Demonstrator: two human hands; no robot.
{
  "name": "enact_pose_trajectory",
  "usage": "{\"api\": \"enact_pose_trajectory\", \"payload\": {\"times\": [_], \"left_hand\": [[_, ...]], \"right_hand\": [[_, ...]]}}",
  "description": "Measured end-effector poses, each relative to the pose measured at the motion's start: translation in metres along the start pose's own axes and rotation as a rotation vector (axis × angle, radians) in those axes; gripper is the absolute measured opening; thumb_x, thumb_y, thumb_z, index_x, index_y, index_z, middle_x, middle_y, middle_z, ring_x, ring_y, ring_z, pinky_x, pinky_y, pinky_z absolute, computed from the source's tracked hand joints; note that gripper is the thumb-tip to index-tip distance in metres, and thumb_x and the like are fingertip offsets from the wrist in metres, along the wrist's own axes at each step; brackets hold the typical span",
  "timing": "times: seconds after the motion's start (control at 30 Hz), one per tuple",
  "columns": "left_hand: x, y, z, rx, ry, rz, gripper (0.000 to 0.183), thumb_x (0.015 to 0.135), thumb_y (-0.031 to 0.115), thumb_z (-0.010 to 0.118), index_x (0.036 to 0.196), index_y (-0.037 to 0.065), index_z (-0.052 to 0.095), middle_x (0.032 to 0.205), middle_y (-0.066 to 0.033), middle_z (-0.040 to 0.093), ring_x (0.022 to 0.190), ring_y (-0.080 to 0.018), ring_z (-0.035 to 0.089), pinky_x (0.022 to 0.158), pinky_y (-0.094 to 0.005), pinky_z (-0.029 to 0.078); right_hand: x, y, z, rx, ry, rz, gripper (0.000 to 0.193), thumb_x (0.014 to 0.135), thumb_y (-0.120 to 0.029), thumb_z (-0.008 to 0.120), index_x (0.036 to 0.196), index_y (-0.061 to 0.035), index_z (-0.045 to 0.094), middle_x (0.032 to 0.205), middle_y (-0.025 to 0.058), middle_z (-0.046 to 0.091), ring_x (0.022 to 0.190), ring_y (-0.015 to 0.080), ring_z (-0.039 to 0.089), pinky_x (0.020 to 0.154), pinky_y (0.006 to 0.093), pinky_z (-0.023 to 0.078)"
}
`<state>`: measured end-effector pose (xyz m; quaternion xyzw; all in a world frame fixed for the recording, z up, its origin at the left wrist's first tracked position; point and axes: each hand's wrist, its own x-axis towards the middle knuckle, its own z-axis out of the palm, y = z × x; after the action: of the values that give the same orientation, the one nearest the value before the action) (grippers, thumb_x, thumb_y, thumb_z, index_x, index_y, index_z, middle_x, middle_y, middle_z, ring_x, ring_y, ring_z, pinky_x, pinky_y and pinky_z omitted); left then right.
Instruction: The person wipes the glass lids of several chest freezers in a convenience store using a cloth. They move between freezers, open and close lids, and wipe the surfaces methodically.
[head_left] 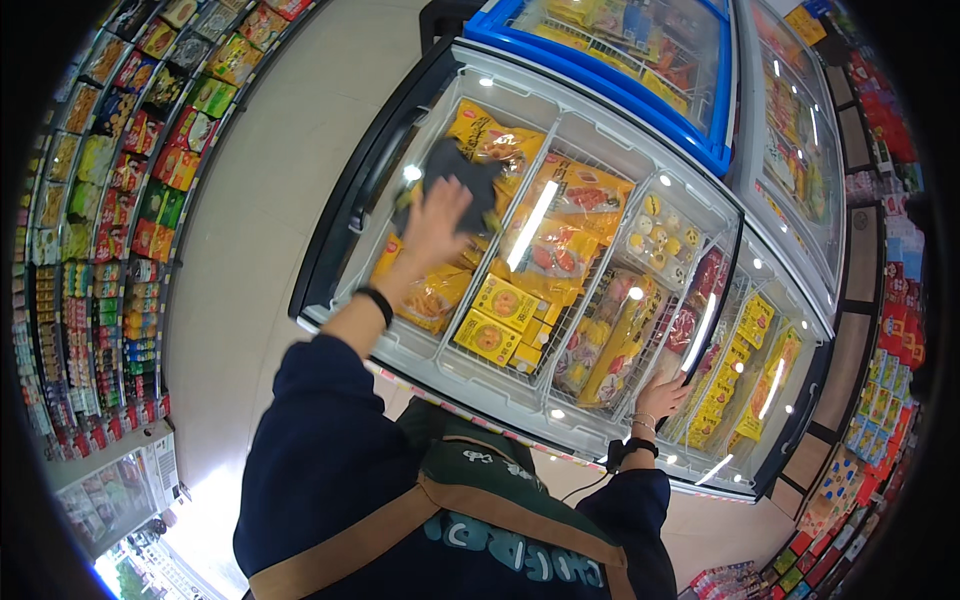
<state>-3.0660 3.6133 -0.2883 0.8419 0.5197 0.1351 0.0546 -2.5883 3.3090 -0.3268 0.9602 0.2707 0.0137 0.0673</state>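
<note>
My left hand presses a dark grey cloth onto the glass lid of a chest freezer, over its left section. Its fingers lie on top of the cloth, slightly smeared by motion. Under the glass there, partly covered by cloth and hand, are yellow food bags. Farther right and nearer me, my right hand is at the dark-framed edge of the glass lid, fingers bent over it. A black strap device sits on that wrist, with a cable hanging from it.
Wire baskets inside the freezer hold yellow boxes, orange bags and round buns. Beyond stands a blue-framed freezer, with another glass-topped freezer beside it. Packed snack shelves line the left; more shelves stand right.
</note>
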Motion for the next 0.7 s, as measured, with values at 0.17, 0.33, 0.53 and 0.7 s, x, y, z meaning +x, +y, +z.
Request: {"api": "enact_pose_trajectory", "payload": {"times": [0.17,0.33,0.53,0.7], "left_hand": [[0.145,-0.014,0.020,0.054,0.012,-0.286,0.080,0.082,0.051,0.062,0.140,-0.001,0.043,0.152,-0.0164,0.032,0.144,-0.0304,0.025,0.111,-0.0615,0.020],[0.105,0.170,0.069,-0.504,-0.211,0.282,0.065,0.069,0.039,0.074,0.121,0.002,0.058,0.135,-0.0184,0.048,0.136,-0.0352,0.036,0.103,-0.0498,0.038],[-0.137,0.262,0.059,-0.515,-0.642,1.482,0.062,0.082,0.033,0.053,0.136,0.002,0.051,0.150,-0.0175,0.037,0.143,-0.0290,0.028,0.120,-0.0570,0.007],[-0.056,0.230,0.063,-0.640,-0.542,1.249,0.060,0.072,0.027,0.063,0.126,0.002,0.057,0.131,-0.0156,0.053,0.131,-0.0295,0.042,0.115,-0.0580,0.015]], "right_hand": [[0.007,0.012,0.006,-0.058,-0.033,-0.039,0.068,0.098,-0.049,0.044,0.149,-0.0070,0.029,0.154,0.0254,0.023,0.140,0.0407,0.028,0.106,0.0568,0.033],[0.009,0.015,-0.001,-0.025,-0.121,-0.035,0.069,0.098,-0.049,0.045,0.149,-0.0055,0.028,0.153,0.0272,0.023,0.140,0.0432,0.026,0.108,0.0558,0.033],[0.013,0.025,-0.006,0.052,-0.185,-0.078,0.078,0.095,-0.053,0.048,0.151,-0.0055,0.023,0.156,0.0287,0.015,0.142,0.0446,0.022,0.113,0.0531,0.026],[0.012,0.036,-0.002,0.076,-0.163,-0.180,0.089,0.091,-0.058,0.052,0.149,0.0030,0.022,0.153,0.0346,0.013,0.141,0.0482,0.020,0.115,0.0527,0.023]]}}
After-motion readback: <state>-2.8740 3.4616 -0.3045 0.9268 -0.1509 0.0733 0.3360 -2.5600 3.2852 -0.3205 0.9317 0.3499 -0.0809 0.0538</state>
